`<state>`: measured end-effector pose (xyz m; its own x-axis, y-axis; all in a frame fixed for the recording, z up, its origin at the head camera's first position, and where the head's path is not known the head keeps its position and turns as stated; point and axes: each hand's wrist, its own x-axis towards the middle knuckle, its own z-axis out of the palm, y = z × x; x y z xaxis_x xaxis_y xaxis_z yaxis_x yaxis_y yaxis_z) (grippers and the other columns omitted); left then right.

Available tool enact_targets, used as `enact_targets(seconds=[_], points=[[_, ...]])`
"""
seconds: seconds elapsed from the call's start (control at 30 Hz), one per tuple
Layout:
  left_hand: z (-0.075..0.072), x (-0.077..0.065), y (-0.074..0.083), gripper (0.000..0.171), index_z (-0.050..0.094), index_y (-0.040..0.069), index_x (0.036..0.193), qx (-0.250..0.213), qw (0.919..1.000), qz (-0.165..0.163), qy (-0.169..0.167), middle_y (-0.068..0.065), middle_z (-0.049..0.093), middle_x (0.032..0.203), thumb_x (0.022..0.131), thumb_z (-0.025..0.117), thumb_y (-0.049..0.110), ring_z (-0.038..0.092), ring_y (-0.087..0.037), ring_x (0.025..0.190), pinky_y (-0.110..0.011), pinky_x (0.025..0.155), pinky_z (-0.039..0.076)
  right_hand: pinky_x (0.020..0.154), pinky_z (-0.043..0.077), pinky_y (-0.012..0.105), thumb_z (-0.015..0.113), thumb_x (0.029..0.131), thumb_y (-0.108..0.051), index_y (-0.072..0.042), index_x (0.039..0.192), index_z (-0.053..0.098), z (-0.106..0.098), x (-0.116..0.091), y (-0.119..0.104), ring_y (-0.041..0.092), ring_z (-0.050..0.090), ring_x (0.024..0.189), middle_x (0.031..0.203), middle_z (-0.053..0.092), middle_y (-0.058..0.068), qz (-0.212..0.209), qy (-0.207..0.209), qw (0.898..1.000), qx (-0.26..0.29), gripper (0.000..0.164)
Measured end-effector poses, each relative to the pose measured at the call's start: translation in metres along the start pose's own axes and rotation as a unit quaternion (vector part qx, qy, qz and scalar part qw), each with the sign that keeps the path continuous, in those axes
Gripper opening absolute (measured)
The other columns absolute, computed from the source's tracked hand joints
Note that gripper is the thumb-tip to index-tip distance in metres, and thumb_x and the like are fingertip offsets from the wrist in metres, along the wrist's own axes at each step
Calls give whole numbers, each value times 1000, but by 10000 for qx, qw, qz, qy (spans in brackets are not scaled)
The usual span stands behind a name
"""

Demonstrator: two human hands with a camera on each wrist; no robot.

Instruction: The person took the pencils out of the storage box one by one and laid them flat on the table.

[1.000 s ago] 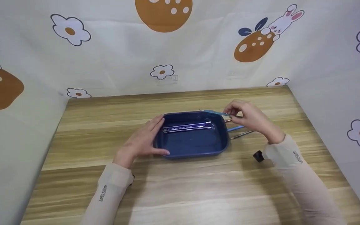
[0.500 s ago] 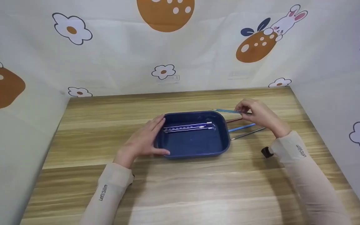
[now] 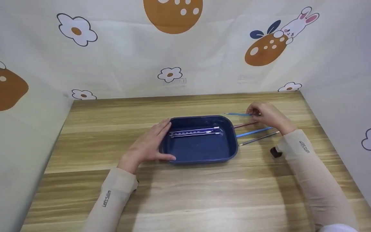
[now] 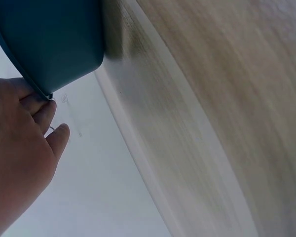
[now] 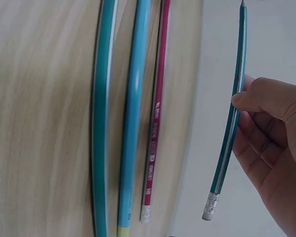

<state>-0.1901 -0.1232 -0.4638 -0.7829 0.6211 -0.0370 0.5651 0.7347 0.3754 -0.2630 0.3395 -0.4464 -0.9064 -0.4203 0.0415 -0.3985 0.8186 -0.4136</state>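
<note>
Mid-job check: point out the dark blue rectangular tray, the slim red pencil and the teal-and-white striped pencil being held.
Dark blue rectangular tray (image 3: 198,149): head view, bare floor.
Slim red pencil (image 5: 157,106): right wrist view, mid-shaft.
Held teal-and-white striped pencil (image 5: 231,133): right wrist view, shaft just below its middle.

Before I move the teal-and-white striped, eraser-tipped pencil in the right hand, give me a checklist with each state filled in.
1. Dark-blue rectangular tray braced: ok; the left hand rests against its left end.
2. Grip on the striped pencil: ok; the right hand pinches it.
3. Held pencil apart from the slim red pencil, light-blue pencil and green-and-white pencil lying on the wood-grain table: ok.
4. Those three pencils off the tray wall: cannot tell; their near ends lie beside it.
5. Count of purple-patterned pencils inside the tray: cannot tell; they lie too close together.
</note>
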Motion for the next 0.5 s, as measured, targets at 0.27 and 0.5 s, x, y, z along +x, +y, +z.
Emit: enact_targets(seconds=[0.27, 0.5], points=[[1, 1, 1, 125, 15, 8, 160, 83, 10000, -8, -40, -8, 8, 170, 71, 72, 74, 12, -27, 157, -44, 129, 15, 81, 57, 47, 64, 82, 6, -1, 98, 70, 12, 11, 14, 30, 67, 87, 94, 72, 15, -108, -183, 9991, -379, 18], [1, 1, 0, 124, 15, 8, 160, 62, 10000, -27, -1, -7, 8, 170, 71, 75, 71, 12, -27, 157, -44, 129, 15, 82, 57, 48, 62, 79, 8, 0, 96, 71, 20, 19, 21, 30, 66, 88, 94, 70, 15, -173, -300, 9977, -579, 22]])
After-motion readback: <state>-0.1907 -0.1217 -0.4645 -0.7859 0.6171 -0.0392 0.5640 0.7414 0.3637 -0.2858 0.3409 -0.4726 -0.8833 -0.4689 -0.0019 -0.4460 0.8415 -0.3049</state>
